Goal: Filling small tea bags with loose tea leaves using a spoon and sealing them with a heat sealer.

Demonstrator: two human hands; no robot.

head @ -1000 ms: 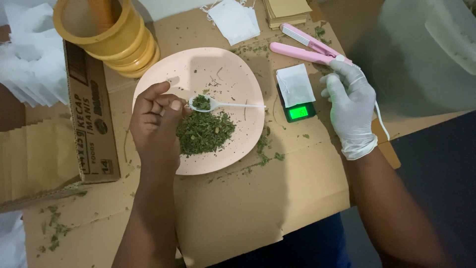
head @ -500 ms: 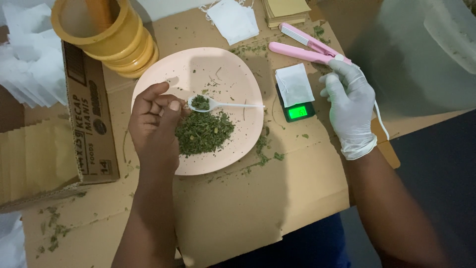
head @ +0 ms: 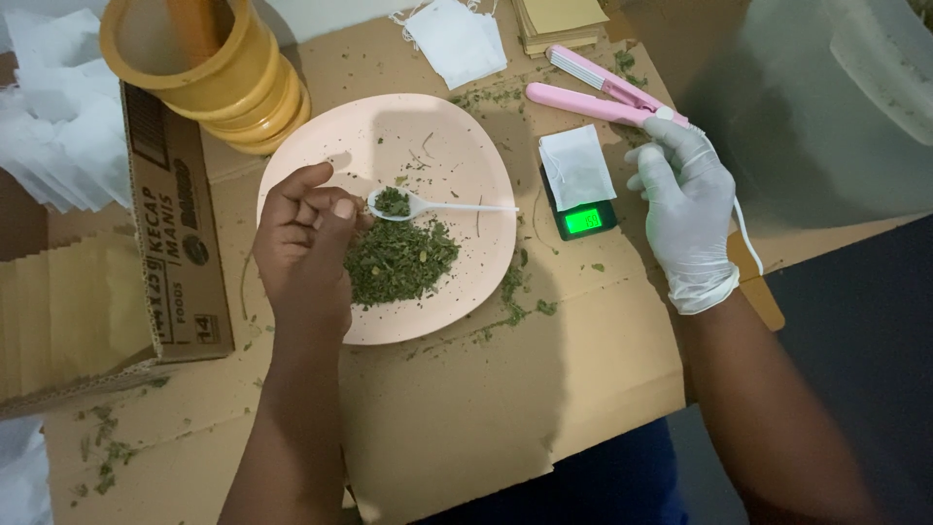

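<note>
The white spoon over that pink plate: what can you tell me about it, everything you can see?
The white spoon is small and slim and looks like plastic. It lies roughly level above the pink plate, bowl toward the left hand and thin handle pointing right. The bowl carries a small heap of the same dried green flakes that lie piled on the plate just below it. The left hand's fingertips are at the bowel end; whether they touch the spoon or only the flakes is unclear. The gloved right hand is apart from it.

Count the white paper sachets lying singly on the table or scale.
2. One white paper sachet lies on the small black scale, near the gloved right hand. Another lies at the cardboard's top edge. The white heap at far left may hide more.
</note>
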